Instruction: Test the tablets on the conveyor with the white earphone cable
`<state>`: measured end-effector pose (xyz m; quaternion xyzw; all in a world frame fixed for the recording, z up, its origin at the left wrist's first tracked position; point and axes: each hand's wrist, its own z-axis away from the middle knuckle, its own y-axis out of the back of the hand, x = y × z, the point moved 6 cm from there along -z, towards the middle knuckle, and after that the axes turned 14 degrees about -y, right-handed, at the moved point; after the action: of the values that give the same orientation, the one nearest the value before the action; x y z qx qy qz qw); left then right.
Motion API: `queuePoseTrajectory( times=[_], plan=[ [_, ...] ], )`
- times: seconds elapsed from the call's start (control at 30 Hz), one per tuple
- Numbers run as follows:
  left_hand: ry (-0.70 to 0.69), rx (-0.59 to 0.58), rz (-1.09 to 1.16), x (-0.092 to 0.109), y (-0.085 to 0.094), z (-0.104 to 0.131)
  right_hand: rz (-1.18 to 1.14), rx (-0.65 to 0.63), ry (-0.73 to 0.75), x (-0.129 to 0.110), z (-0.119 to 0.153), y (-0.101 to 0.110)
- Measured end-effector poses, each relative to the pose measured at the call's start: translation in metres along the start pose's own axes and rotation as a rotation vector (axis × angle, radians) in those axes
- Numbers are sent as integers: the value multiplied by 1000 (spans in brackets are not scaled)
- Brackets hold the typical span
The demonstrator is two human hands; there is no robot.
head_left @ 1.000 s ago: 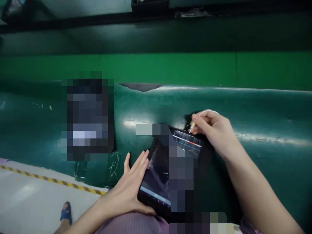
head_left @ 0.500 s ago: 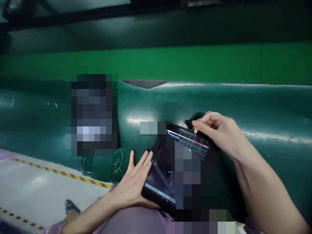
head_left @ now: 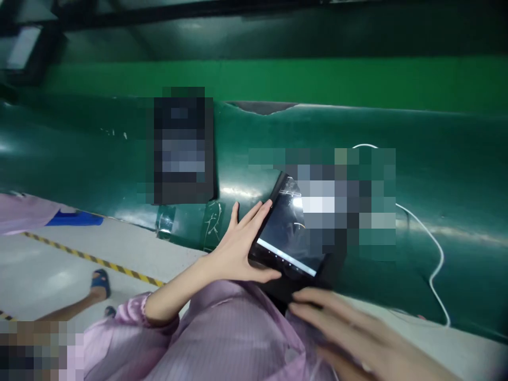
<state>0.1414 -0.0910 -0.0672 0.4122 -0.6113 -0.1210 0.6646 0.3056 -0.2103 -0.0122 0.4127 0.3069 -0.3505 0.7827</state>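
Propping the flat black glass-fronted tablet (head_left: 288, 238) on its lower edge, your left hand (head_left: 238, 248) lies open along its left side, fingers spread flat against the frame and thumb tucked under the bottom corner; it steadies more than it clasps. The tablet stands tilted on your lap over the lilac striped garment (head_left: 222, 338), leaning back toward the dark green padded roll (head_left: 456, 174) behind it. Your right hand (head_left: 349, 333) hovers low and blurred just below the tablet, fingers loosely extended, holding nothing that you can make out.

Judge the tablet as stiff, thin, moderately light and fragile at the screen, with a smooth glass face that will likely slip under a flat palm. Your safest grip is on the two long edges or under the bottom rim, never pressing on the glass.

A thin white cable (head_left: 434, 248) loops over the green roll to the right, well placed to snag your right wrist. Part of the screen and a patch of the roll are pixelated. Down left you see grey floor with yellow-black hazard tape (head_left: 95, 259) and a foot in a blue sandal (head_left: 99, 283).
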Motion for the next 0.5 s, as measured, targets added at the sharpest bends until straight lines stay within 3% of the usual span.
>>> queuePoseTrajectory(
  times=[0.07,0.13,0.33,0.5],
  plan=[
    [32,70,50,1,2,-1,-39,-238,-8,-4,5,-41],
    [65,132,85,3,3,-3,-93,-319,-43,-1,4,-61],
    [120,203,103,6,-2,-6,-53,-229,-158,47,24,-73],
    [104,204,141,5,-2,-4,-87,-164,-114,64,31,-79]
  ],
)
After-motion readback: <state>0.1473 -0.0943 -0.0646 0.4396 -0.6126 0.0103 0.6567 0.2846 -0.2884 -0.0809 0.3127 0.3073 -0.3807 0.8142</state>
